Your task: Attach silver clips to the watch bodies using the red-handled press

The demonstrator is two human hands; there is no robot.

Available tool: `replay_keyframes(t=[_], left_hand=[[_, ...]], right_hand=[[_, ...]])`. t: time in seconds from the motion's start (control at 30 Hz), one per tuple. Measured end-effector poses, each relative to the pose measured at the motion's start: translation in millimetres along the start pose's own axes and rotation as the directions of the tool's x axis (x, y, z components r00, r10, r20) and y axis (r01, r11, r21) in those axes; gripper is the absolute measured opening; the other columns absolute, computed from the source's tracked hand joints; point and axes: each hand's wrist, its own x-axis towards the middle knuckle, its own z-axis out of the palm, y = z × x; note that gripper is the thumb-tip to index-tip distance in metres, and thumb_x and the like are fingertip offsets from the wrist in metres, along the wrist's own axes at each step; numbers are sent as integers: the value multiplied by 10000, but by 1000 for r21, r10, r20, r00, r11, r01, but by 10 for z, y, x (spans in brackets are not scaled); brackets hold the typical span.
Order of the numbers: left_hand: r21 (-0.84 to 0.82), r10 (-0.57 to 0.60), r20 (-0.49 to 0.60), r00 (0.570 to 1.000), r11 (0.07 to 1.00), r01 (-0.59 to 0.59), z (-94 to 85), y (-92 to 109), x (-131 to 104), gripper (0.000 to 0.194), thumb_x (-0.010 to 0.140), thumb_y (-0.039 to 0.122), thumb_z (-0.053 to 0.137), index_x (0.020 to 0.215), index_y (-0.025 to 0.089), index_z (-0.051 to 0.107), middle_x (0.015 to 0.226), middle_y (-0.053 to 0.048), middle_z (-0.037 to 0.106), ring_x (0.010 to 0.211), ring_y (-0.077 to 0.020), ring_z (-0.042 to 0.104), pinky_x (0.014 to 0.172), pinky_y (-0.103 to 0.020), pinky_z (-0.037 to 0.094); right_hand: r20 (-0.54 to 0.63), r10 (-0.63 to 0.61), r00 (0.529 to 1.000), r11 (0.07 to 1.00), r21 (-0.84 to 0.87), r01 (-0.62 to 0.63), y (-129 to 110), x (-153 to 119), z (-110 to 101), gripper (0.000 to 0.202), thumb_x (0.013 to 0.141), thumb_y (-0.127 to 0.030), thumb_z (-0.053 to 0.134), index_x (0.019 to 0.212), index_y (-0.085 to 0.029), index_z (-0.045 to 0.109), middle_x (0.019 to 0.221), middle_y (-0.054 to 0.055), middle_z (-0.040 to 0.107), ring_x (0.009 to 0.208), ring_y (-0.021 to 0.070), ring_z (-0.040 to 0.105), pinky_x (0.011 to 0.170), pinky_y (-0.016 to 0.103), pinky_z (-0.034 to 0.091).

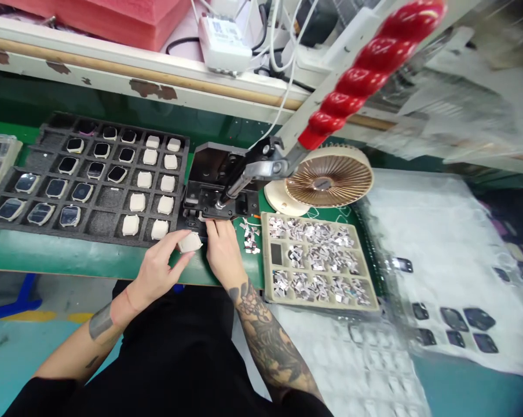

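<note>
Your left hand (159, 267), angled inward, pinches a pale watch case (190, 242), while your right hand (223, 250) extends forward to the black press (209, 194), grip not discernible.

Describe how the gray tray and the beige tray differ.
The gray tray is larger than the beige tray. The gray tray looks like foam, the beige tray like smooth plastic. The gray tray holds watch-like pieces set singly; the beige tray holds loose heaps of small silvery bits. Both are compartmented.
</note>
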Motion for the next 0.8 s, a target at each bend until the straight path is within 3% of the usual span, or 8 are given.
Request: replay_keyframes(t=[0.1,0.23,0.37,0.47,0.57,0.63,0.73,0.8], left_hand=[[194,82,33,996,977,-87,-25,-18,68,453,1075,222,662,1528,219,641,1430,-176,697,1305,-317,707,1115,-475,612],[409,104,38,994,906,-111,-34,-34,131,445,1101,224,614,1545,222,634,1351,-164,729,1208,-303,746,1036,-432,622],[548,-6,139,990,834,-72,141,11,317,375,1138,274,547,1483,250,692,1431,-124,744,1025,-248,810,777,-346,617],[623,-151,265,952,781,-49,340,40,549,342,1150,285,500,1361,245,767,1350,-129,768,877,-238,812,643,-342,555],[648,-249,355,901,760,-46,464,54,742,341,1142,251,491,1244,235,817,1123,-130,784,888,-271,816,683,-340,558],[645,-276,394,877,762,-50,471,79,795,336,1132,225,497,1238,218,816,1084,-139,776,914,-285,820,721,-343,574],[579,-262,399,879,815,-20,380,163,732,311,1105,260,587,1352,177,758,1312,-194,749,973,-300,824,778,-362,613],[373,-190,393,900,927,32,299,237,604,405,1086,301,647,1475,195,688,1511,-200,677,1100,-307,812,869,-376,643]], right_hand=[[40,82,996,997,2,-82,40,186,50,465,1038,-87,418,1395,-161,707,1350,201,719,1326,357,634,1186,590,531],[-87,180,980,952,265,-152,-40,74,-39,366,1101,-199,469,1363,-229,722,1316,142,738,1279,299,686,1139,497,590],[-167,205,964,907,403,-123,-165,-260,-251,408,1111,-206,496,1473,-277,669,1446,112,706,1380,262,671,1197,483,574],[-183,207,961,913,390,-123,-158,-439,-389,414,1103,-198,523,1481,-280,672,1450,115,715,1381,267,682,1181,508,594],[-205,215,955,926,353,-133,-84,-528,-492,408,1096,-203,551,1476,-279,678,1450,118,724,1382,277,689,1177,529,601],[-227,233,946,933,326,-151,-43,-554,-549,414,1088,-206,574,1482,-282,674,1455,119,723,1385,282,689,1169,531,608],[-261,215,941,948,288,-137,-46,-548,-597,440,1069,-185,602,1496,-276,663,1443,127,726,1373,290,696,1148,535,623],[-292,151,944,963,261,-73,-91,-512,-586,472,1049,-150,618,1504,-269,657,1421,134,733,1348,298,708,1130,547,635]])
